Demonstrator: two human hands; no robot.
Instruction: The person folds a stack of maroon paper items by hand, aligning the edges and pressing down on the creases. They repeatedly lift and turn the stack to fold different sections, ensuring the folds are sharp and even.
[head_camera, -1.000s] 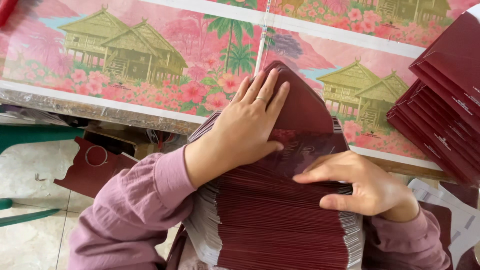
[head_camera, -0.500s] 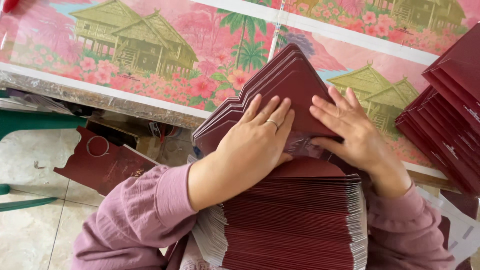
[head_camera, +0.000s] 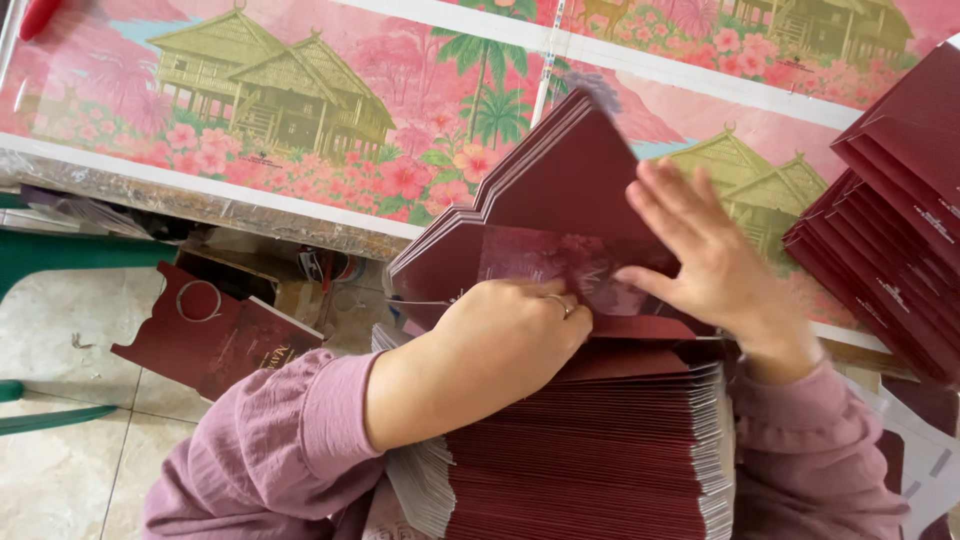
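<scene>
Pink printed sheets (head_camera: 300, 120) with huts and palms cover the table, a second maroon pile (head_camera: 900, 230) sits far right, one loose maroon card (head_camera: 215, 340) lies on the floor.

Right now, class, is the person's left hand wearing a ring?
Yes, a thin ring shows on a finger of the left hand, which presses on the stack of dark red folded cards.
</scene>
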